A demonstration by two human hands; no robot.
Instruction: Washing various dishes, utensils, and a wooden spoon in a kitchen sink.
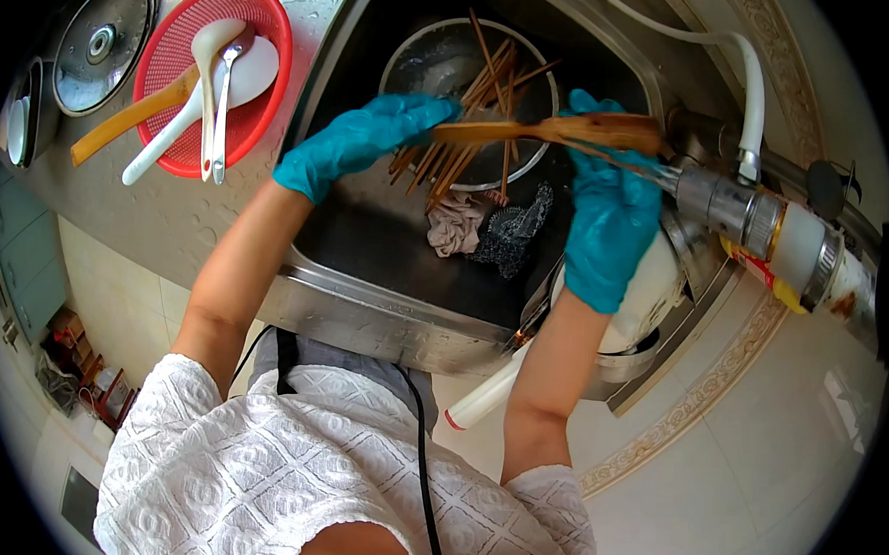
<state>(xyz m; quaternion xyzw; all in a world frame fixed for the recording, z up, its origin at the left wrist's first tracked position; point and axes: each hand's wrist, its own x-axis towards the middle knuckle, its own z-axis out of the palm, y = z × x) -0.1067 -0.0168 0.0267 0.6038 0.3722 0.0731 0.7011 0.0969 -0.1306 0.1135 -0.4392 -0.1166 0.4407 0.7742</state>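
Both hands wear teal rubber gloves. My left hand (376, 137) grips one end of a wooden spatula (525, 131), which lies level across the picture above the sink. My right hand (611, 203) is at its broad end, below the metal faucet (723, 204); whether the fingers close on the wood is hard to see. A thin stream of water seems to run from the faucet onto it. Beneath, a round bowl (417, 53) stands in the sink with many wooden chopsticks (449, 166) across it. A crumpled cloth (456, 224) and a dark mesh scourer (513, 232) lie in front of the bowl.
On the wet steel counter (246, 224) at left, a red plastic colander (277, 17) holds ladles and spoons. A pot lid (101, 43) and a metal container (39, 115) stand further left. A white pan (637, 293) with a long handle (484, 394) is right of the sink.
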